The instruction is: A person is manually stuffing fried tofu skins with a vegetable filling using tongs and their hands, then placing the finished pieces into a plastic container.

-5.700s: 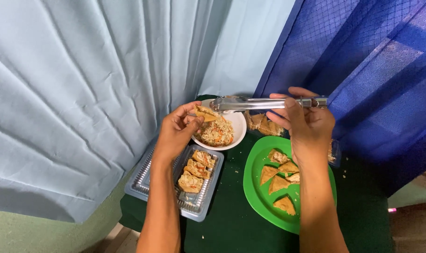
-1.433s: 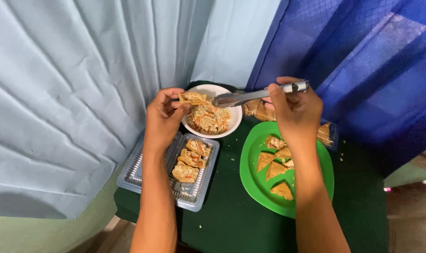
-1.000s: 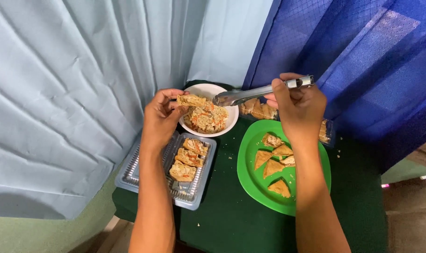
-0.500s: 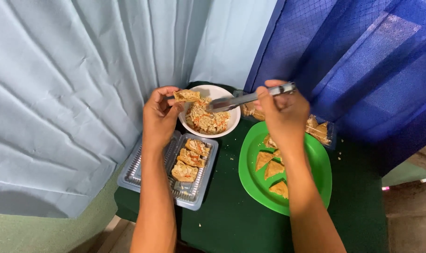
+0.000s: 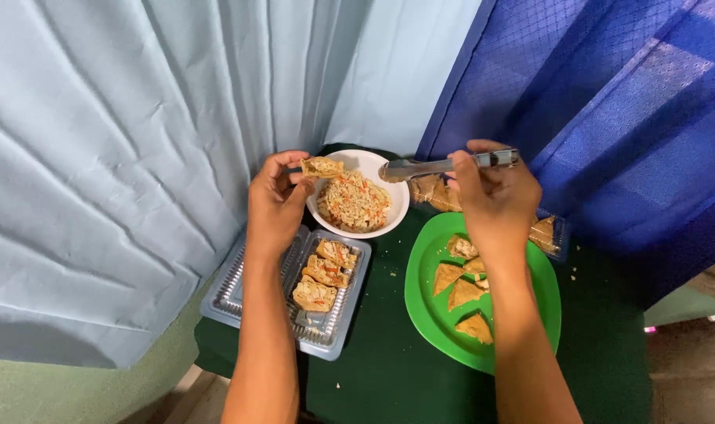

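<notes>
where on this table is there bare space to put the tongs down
Bare dark green cloth shows between the clear tray and green plate, widening toward the near edge. Around the white bowl it is crowded.

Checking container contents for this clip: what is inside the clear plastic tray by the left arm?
The clear plastic tray holds three stuffed pieces in a row down one compartment. The left forearm covers part of the other compartment, so what lies under it cannot be seen.

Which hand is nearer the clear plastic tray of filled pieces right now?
Left. The left hand hovers just above the clear plastic tray's far edge, holding a pastry piece. The right hand holds metal tongs over the green plate.
</notes>
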